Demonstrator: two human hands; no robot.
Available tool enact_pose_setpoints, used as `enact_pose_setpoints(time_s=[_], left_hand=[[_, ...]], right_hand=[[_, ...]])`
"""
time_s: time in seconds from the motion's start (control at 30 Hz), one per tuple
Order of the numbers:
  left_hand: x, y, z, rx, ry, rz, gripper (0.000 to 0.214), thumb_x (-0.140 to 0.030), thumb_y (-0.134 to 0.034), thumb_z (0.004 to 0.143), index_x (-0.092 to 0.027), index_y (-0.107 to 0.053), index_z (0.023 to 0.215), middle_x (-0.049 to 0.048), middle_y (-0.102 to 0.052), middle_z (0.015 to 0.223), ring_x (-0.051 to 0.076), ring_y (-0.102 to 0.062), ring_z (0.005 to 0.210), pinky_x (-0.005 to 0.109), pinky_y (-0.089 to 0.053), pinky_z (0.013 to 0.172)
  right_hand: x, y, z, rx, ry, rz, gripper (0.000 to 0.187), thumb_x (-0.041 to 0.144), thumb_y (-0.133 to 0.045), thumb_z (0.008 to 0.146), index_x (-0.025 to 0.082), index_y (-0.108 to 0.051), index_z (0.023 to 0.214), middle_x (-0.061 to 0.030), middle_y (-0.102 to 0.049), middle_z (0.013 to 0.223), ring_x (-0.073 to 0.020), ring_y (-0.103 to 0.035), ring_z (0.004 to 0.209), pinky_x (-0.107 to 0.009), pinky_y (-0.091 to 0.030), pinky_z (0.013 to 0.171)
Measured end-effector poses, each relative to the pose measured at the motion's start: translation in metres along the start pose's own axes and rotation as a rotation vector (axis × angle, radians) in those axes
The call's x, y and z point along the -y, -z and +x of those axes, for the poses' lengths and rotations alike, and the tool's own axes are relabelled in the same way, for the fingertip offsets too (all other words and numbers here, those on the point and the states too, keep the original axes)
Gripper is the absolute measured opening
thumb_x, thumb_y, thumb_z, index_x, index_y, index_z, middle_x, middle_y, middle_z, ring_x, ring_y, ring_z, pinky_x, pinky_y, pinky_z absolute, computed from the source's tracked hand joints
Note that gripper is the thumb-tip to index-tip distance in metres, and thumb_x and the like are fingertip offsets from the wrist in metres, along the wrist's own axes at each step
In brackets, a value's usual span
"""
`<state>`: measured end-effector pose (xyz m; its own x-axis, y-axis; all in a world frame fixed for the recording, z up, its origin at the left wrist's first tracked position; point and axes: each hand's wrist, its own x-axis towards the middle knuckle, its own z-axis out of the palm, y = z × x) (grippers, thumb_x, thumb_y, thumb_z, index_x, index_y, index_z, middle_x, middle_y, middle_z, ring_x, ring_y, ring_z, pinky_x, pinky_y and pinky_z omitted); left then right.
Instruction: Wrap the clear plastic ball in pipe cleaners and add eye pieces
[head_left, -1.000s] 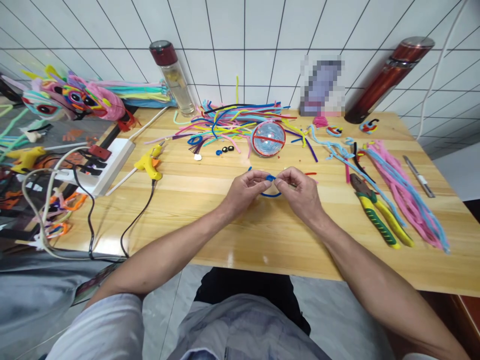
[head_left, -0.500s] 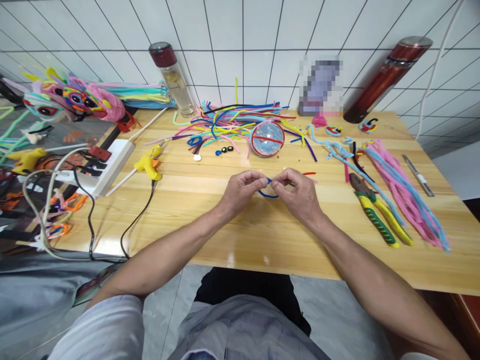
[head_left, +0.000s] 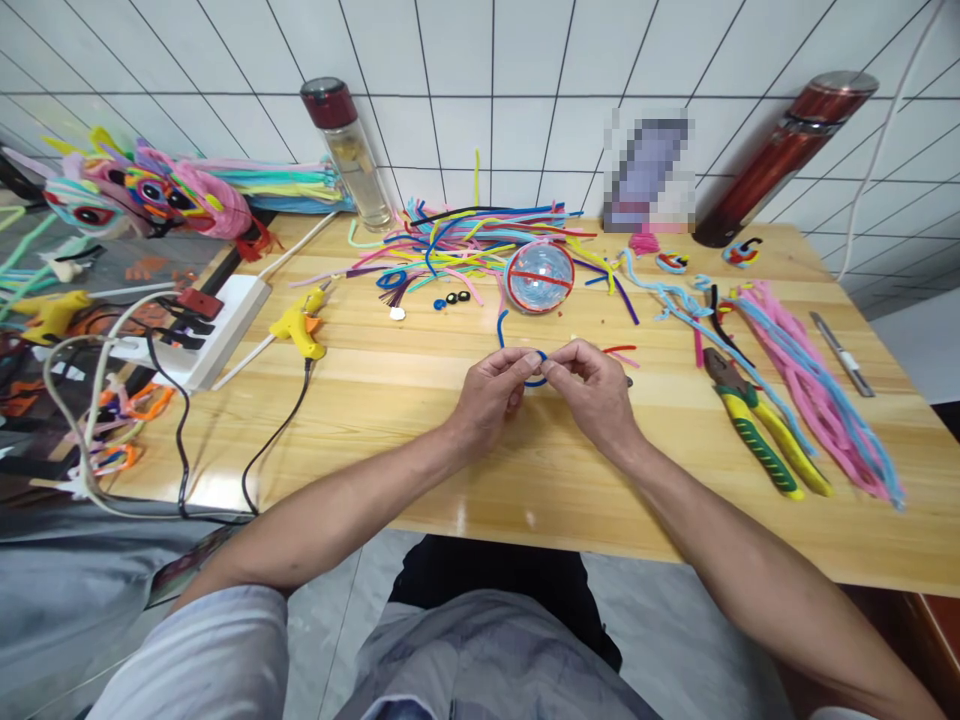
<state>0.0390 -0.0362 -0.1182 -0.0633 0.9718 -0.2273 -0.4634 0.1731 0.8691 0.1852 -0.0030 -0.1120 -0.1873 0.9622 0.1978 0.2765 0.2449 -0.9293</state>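
Observation:
Over the middle of the wooden table, a blue pipe cleaner is pinched between both hands. My left hand grips it between thumb and forefinger, and one end sticks up beyond the knuckles. Close beside it, my right hand pinches the same pipe cleaner, which bends into a small loop between the fingertips. Just beyond the hands stands a clear round container with red bands. A short red piece lies by my right hand, next to a pink one.
A heap of coloured pipe cleaners lies at the back. To the left are a yellow glue gun and a white power strip. On the right lie pliers, pink and blue strands and a craft knife.
The blue pipe cleaner is now curled into a tighter loop between the fingertips, and its free end has come up beyond my left hand. Both hands stay in nearly the same place.

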Motion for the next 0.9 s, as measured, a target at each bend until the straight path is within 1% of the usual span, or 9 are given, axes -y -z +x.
enact_pose_setpoints(time_s=[0.1, 0.23, 0.37, 0.43, 0.53, 0.6, 0.7, 0.8, 0.9], left_hand=[[-0.001, 0.001, -0.001, 0.002, 0.0, 0.063, 0.038, -0.049, -0.089, 0.069, -0.017, -0.075, 0.086, -0.0039, -0.057, 0.062, 0.005, -0.033, 0.048, 0.023, -0.022, 0.045], [-0.007, 0.006, 0.003, 0.063, -0.021, 0.219, 0.034, -0.047, -0.084, 0.076, -0.017, -0.078, 0.089, -0.006, -0.048, 0.053, 0.006, -0.035, 0.047, 0.024, -0.025, 0.047], [-0.016, 0.014, 0.012, 0.13, -0.173, 0.407, 0.028, -0.039, -0.082, 0.078, -0.017, -0.079, 0.095, -0.0011, -0.066, 0.07, 0.008, -0.047, 0.058, 0.023, -0.037, 0.057], [-0.02, 0.017, 0.015, 0.174, -0.225, 0.506, 0.023, -0.037, -0.081, 0.078, -0.017, -0.079, 0.089, 0.0013, -0.071, 0.077, 0.011, -0.054, 0.065, 0.024, -0.041, 0.063], [-0.023, 0.018, 0.016, 0.212, -0.252, 0.608, 0.02, -0.037, -0.079, 0.078, -0.017, -0.077, 0.08, 0.002, -0.073, 0.076, 0.013, -0.057, 0.068, 0.025, -0.044, 0.067], [-0.023, 0.017, 0.015, 0.214, -0.268, 0.578, 0.021, -0.039, -0.08, 0.077, -0.017, -0.076, 0.077, 0.0021, -0.073, 0.075, 0.013, -0.059, 0.069, 0.025, -0.045, 0.069], [-0.02, 0.014, 0.012, 0.171, -0.264, 0.444, 0.026, -0.043, -0.082, 0.076, -0.018, -0.075, 0.076, 0.0025, -0.072, 0.074, 0.014, -0.06, 0.07, 0.026, -0.047, 0.069], [-0.016, 0.011, 0.01, 0.087, -0.219, 0.365, 0.029, -0.046, -0.083, 0.074, -0.018, -0.076, 0.077, 0.0016, -0.069, 0.07, 0.013, -0.056, 0.065, 0.025, -0.043, 0.061], [-0.011, 0.008, 0.007, 0.034, -0.194, 0.308, 0.03, -0.047, -0.083, 0.074, -0.018, -0.076, 0.078, -0.0013, -0.063, 0.064, 0.009, -0.048, 0.058, 0.023, -0.036, 0.054]], right_hand=[[0.0, 0.002, 0.001, -0.021, 0.015, -0.018, 0.014, 0.034, -0.066, 0.081, 0.023, -0.063, 0.072, 0.0011, -0.062, 0.068, -0.0159, -0.055, 0.067, -0.03, -0.043, 0.062], [0.0, 0.008, 0.003, -0.044, 0.067, -0.081, 0.01, 0.028, -0.064, 0.079, 0.024, -0.061, 0.071, 0.0014, -0.062, 0.067, -0.0163, -0.054, 0.065, -0.031, -0.043, 0.063], [0.0, 0.011, 0.005, -0.013, 0.18, -0.193, 0.01, 0.021, -0.062, 0.075, 0.024, -0.056, 0.067, 0.0017, -0.059, 0.065, -0.0161, -0.053, 0.062, -0.031, -0.043, 0.063], [-0.001, 0.01, 0.005, 0.0, 0.249, -0.254, 0.012, 0.019, -0.06, 0.074, 0.025, -0.053, 0.066, 0.0013, -0.058, 0.064, -0.0167, -0.052, 0.062, -0.032, -0.042, 0.064], [-0.001, 0.008, 0.004, -0.008, 0.325, -0.324, 0.013, 0.019, -0.059, 0.074, 0.026, -0.052, 0.065, 0.0005, -0.057, 0.063, -0.0177, -0.053, 0.064, -0.033, -0.042, 0.066], [0.0, 0.008, 0.004, -0.015, 0.334, -0.327, 0.014, 0.021, -0.06, 0.077, 0.026, -0.054, 0.066, -0.0001, -0.058, 0.064, -0.018, -0.054, 0.064, -0.034, -0.043, 0.066], [0.003, 0.008, 0.003, -0.015, 0.269, -0.264, 0.013, 0.026, -0.063, 0.082, 0.025, -0.061, 0.069, -0.0008, -0.063, 0.066, -0.0173, -0.055, 0.063, -0.033, -0.045, 0.065], [0.005, 0.008, 0.003, -0.018, 0.178, -0.169, 0.012, 0.029, -0.065, 0.084, 0.025, -0.067, 0.073, -0.0007, -0.067, 0.068, -0.0163, -0.056, 0.061, -0.032, -0.048, 0.064], [0.006, 0.006, 0.002, -0.027, 0.124, -0.118, 0.012, 0.031, -0.067, 0.083, 0.024, -0.068, 0.073, -0.0006, -0.07, 0.07, -0.0159, -0.058, 0.062, -0.031, -0.049, 0.066]])
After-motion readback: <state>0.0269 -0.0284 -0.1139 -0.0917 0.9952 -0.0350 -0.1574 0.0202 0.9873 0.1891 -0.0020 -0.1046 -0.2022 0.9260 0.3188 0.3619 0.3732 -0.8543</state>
